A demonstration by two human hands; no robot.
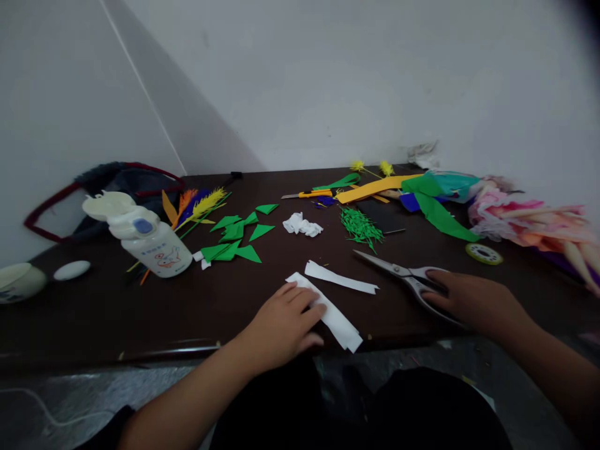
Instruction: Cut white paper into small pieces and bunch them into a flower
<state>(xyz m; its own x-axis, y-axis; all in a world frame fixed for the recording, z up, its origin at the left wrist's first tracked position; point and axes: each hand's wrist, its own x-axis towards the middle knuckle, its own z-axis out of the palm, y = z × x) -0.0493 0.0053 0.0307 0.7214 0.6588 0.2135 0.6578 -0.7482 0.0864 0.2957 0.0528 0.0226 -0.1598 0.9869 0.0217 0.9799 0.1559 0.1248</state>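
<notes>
White paper, in the form of a folded strip [338,320], lies aslant at the near edge of the dark table [117,325], in the middle of the scene. Upon it rests the left hand [284,322], palm downward, with the fingers a little spread; it presses on the paper and does not pinch it. Just to the far right of this strip lies a second, thinner white strip [341,278], touched by no hand.

On the right, the right hand [475,300] has its fingers bent around the handles of the scissors [407,275], whose point is directed to the far left, toward the strips. How firmly it holds them, I cannot tell.

Farther away are crumpled white pieces [301,225] and, to their right, a heap of green shreds [360,228]. Behind these lies a yellow cutter knife [309,194], its blade to the left. On the left side, cut green pieces [232,240] lie partly one over another, near a white bottle [162,247] which stands with its cap lifted. A roll of tape [484,253] lies flat beyond the right hand.
</notes>
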